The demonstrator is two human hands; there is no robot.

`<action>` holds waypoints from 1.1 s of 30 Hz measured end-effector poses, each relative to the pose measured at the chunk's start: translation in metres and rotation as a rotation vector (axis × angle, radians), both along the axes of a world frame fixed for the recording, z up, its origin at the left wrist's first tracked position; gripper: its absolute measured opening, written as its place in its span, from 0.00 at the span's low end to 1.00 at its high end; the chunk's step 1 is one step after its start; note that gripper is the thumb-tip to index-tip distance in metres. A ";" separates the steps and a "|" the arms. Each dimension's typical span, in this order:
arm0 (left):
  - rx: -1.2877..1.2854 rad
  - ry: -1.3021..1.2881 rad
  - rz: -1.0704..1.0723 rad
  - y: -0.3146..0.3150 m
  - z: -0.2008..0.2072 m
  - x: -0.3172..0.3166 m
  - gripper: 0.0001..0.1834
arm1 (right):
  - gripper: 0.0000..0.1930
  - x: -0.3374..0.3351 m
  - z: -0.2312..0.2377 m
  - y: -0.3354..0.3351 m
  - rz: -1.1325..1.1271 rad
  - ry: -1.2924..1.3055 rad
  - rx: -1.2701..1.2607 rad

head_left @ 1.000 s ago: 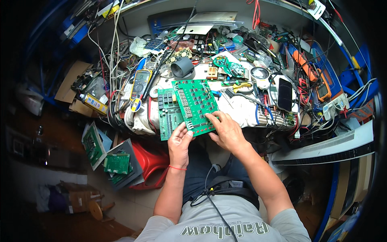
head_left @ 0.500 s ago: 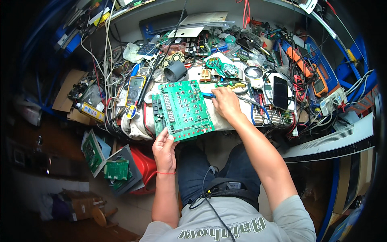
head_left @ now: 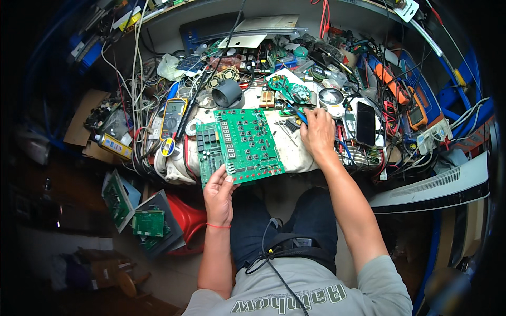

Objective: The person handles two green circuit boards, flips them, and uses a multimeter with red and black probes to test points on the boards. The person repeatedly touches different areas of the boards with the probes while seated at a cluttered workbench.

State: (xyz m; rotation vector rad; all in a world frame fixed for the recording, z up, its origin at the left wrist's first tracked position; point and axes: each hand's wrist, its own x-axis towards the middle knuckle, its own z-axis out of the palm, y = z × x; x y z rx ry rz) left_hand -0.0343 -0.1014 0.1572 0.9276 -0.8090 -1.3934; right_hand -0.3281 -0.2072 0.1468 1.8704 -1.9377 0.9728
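My left hand (head_left: 219,196) pinches the near-left edge of a green circuit board (head_left: 253,142), which carries a column of digit displays and rows of push buttons. Behind and to the left of it, a second green board (head_left: 208,150) with black block-shaped parts sticks out, in the same hold. The boards are tilted over the bench's front edge. My right hand (head_left: 319,134) is over the white cloth, its fingers closed round a slim blue-handled tool (head_left: 300,114) that points away to the left. The exact kind of tool does not show. A small black chip-like part (head_left: 291,125) lies beside those fingers.
A yellow multimeter (head_left: 173,117) and a grey cup-shaped piece (head_left: 227,94) stand to the left. On the right lie a phone (head_left: 366,124), a round lens-like piece (head_left: 331,96) and an orange meter (head_left: 416,113). Cables and boards crowd the back. A red stool (head_left: 184,221) is below left.
My right hand has moved right with the blue-handled tool, which now points up and away. The boards have shifted slightly right, and more of the rear board shows.
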 end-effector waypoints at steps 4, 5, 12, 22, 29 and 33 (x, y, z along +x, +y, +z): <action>-0.019 -0.053 -0.027 -0.007 0.001 -0.009 0.25 | 0.17 0.009 -0.006 0.010 0.268 -0.002 -0.025; -0.026 -0.055 -0.039 -0.007 0.002 -0.010 0.26 | 0.15 0.015 -0.010 0.010 0.352 0.011 0.005; -0.099 -0.174 -0.052 -0.002 0.005 -0.010 0.26 | 0.11 0.022 -0.025 -0.009 0.216 0.165 0.068; -0.061 -0.164 -0.052 -0.001 0.005 -0.006 0.26 | 0.07 0.028 -0.029 -0.028 0.542 0.188 0.125; -0.093 -0.131 -0.059 -0.006 -0.001 -0.008 0.26 | 0.05 0.011 -0.010 -0.004 0.509 0.064 0.048; -0.014 -0.145 -0.054 -0.012 0.001 -0.005 0.27 | 0.06 0.004 0.000 0.022 0.471 -0.168 0.217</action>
